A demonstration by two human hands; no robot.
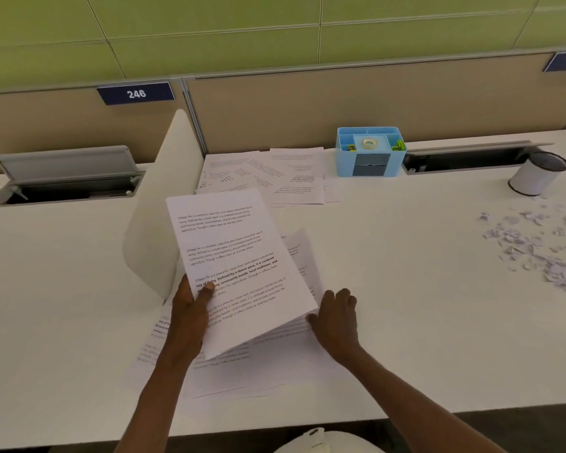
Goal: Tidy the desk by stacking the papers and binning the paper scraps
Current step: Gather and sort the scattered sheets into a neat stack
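Observation:
My left hand (190, 308) grips a raised bundle of printed papers (236, 256) at its left edge, thumb on the top sheet. My right hand (335, 317) touches the bundle's lower right corner with fingers curled at the sheets beneath. More loose sheets (242, 371) lie flat on the desk under both hands. Another spread of printed papers (268, 178) lies at the back by the partition. A scatter of small paper scraps (533, 246) covers the desk at the far right. A white cylindrical bin (536, 174) stands behind the scraps.
A blue desk organiser (370, 152) with tape sits at the back centre. A white curved divider (159, 207) rises left of the papers. Open cable trays (66, 178) are set into the white desk (406, 289) at back left and right. The desk's front edge runs near my body.

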